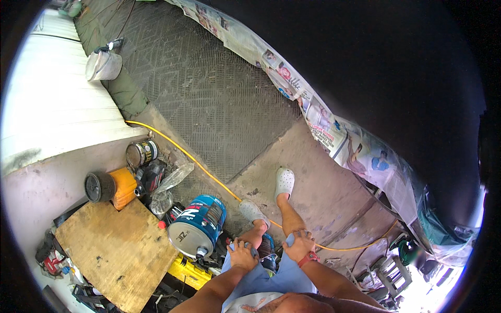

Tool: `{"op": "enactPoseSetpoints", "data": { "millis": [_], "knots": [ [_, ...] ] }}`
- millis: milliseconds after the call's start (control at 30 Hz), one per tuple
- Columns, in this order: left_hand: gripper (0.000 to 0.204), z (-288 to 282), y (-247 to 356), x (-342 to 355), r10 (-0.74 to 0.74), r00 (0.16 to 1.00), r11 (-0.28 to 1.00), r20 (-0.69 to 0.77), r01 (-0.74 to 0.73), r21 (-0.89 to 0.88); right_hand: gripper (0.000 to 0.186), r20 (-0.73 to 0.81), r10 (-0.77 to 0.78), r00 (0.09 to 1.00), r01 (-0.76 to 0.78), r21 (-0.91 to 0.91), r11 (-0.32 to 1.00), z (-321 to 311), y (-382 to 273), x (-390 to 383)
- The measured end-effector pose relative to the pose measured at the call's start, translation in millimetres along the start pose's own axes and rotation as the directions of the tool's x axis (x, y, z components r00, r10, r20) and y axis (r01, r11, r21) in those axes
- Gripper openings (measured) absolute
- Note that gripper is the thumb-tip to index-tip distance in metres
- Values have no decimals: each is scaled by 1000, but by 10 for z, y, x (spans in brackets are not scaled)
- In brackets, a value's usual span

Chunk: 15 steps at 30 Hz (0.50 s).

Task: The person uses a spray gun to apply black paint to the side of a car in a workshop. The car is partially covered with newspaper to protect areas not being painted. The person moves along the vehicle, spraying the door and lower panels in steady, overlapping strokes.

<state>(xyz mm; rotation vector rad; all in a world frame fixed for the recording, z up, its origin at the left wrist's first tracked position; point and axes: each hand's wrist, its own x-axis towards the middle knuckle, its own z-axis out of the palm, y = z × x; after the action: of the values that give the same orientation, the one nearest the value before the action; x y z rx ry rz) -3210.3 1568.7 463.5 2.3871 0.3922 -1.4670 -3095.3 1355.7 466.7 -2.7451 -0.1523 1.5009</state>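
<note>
At the far left lies a wooden board (117, 250), and behind it an orange container (122, 187) and a small tin can (141, 153). Right of the board a blue metal can (200, 225) lies on its side. Near it, the left hand (243, 254) rests on the left knee of the blue shorts (271, 279), fingers together and bent. The right hand (298, 245) grips the shorts' cloth at the right knee, fingers clamped. A yellow hose (198, 164) runs across the floor.

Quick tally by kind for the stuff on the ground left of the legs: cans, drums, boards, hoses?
Cans: 2, a blue can on its side and a small tin
Orange drums: 1
Wooden boards: 1
Yellow hoses: 1
Total: 5
</note>
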Motion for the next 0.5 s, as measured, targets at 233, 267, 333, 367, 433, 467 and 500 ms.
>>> {"op": "enactPoseSetpoints", "data": {
  "millis": [233, 267, 333, 367, 433, 467, 500],
  "knots": [
    [67, 325, 3, -166, -34, 999, 999, 16, 34, 18, 77, 117, -7, 993, 10, -24, 1000, 128, 6, -93],
    [68, 440, 10, -188, -24, 1000, 1000, 18, 24, 6, 77, 146, 1, 989, 4, -35, 999, 109, 25, -110],
    [69, 490, -23, -212, -24, 1000, 1000, 12, 24, -4, 77, 201, -8, 980, 15, -36, 999, 118, 20, -126],
    [68, 535, -13, -225, -21, 1000, 1000, 8, 21, 16, 77, 198, 2, 980, 2, -18, 1000, 134, 33, -162],
    [67, 558, -43, -272, -11, 1000, 1000, 0, 11, 3, 77, 216, 25, 976, -23, -12, 1000, 200, 16, -200],
    [67, 577, -41, -278, -9, 1000, 1000, -7, 8, -9, 78, 224, 33, 974, -30, -14, 999, 230, 23, -200],
    [66, 634, -55, -275, -6, 1000, 1000, -29, 5, -21, 78, 206, 38, 978, -35, -16, 999, 260, 21, -207]
  ]
}}
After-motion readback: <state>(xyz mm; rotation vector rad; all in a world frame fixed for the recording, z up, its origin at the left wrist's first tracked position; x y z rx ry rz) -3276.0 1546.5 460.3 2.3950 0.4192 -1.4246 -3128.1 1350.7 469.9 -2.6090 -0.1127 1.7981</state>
